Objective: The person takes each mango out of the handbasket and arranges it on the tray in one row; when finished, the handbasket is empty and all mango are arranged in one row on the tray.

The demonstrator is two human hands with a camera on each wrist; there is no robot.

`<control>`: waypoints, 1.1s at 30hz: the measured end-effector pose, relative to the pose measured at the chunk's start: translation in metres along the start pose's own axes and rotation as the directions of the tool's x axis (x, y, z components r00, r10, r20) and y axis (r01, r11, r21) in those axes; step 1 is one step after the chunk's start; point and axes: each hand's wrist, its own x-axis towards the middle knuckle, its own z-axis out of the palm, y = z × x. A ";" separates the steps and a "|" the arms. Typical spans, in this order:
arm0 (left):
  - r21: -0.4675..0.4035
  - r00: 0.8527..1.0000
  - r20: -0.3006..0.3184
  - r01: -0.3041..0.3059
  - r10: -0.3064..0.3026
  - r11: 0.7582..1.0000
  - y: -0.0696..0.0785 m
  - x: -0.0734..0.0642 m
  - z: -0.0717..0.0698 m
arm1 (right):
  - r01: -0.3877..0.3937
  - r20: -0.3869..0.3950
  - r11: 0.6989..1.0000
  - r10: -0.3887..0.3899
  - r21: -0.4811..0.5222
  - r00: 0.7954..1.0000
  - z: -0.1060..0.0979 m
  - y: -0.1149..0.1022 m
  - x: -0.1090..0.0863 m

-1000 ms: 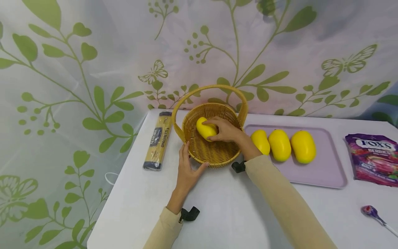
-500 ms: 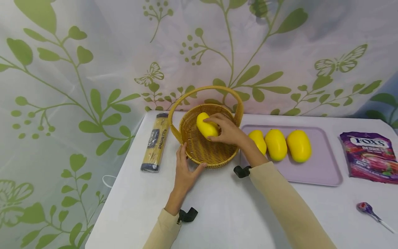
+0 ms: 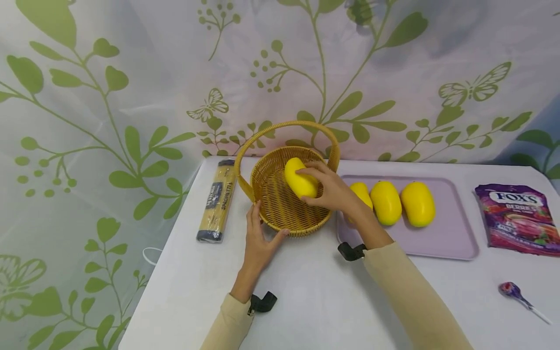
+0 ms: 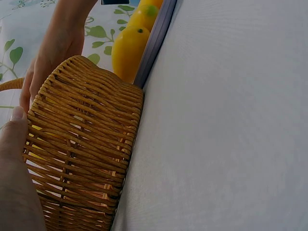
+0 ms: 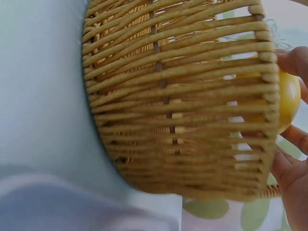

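Note:
A yellow mango point(image 3: 301, 178) is in my right hand point(image 3: 330, 192), fingers over its top and thumb at its lower side. It is tilted above the floor of a round wicker basket point(image 3: 284, 214) with a tall arched handle. My left hand point(image 3: 259, 245) holds the basket's near left edge, thumb at the front rim and fingers along the left side. The left wrist view shows the thumb point(image 4: 14, 130) against the woven wall point(image 4: 86, 134). In the right wrist view, the mango point(image 5: 289, 98) shows past the basket's rim, partly hidden by the weave.
Right of the basket, a lilac tray point(image 3: 455, 233) bears three mangoes, the leftmost partly behind my right arm. A spaghetti packet point(image 3: 217, 201) lies left of the basket. Farther right are a purple Fox's candy bag point(image 3: 518, 218) and a lollipop point(image 3: 512, 290). A leaf-patterned curtain point(image 3: 271, 112) hangs behind.
My right hand has raised the mango from the basket's floor and shifted it rightward within the basket. My left hand has stayed at the rim. The head view has shifted slightly.

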 end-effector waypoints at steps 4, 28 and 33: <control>-0.008 1.000 -0.001 0.001 -0.001 1.000 0.000 0.000 0.001 | 0.004 -0.025 1.000 -0.004 0.004 1.000 -0.006 -0.001 -0.015; -0.024 1.000 -0.011 -0.007 0.007 1.000 0.000 -0.001 0.003 | -0.010 -0.208 0.992 -0.017 -0.128 0.978 -0.052 -0.005 -0.100; -0.033 1.000 -0.004 -0.001 0.000 0.999 0.002 -0.001 0.001 | -0.015 -0.257 0.984 -0.032 -0.179 0.966 -0.066 0.005 -0.118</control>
